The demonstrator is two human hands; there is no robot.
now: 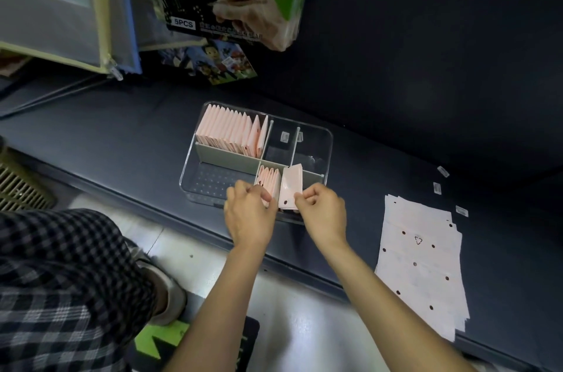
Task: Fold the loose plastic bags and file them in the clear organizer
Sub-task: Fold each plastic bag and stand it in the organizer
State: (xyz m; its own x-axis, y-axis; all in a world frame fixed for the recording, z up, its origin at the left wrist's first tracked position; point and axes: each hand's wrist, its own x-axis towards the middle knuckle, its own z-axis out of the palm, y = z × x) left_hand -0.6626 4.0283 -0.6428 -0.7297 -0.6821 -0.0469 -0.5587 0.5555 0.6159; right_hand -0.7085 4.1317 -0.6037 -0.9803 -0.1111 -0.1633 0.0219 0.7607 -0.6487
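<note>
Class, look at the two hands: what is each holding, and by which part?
The right hand pinches a folded pale pink plastic bag by its lower corner. The left hand steadies filed folded pink bags at their near edges.

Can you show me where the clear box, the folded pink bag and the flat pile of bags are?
Clear plastic organizer [198, 185]: head view, bare near-left compartment.
Folded pink plastic bag [291, 185]: head view, its face.
Flat stack of loose pink bags [422, 262]: head view, top sheet's middle.

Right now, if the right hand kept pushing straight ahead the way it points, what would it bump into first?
Probably the folded bag the right hand pinches, then the organizer's grey divider behind it. Depth is hard to judge.
</note>
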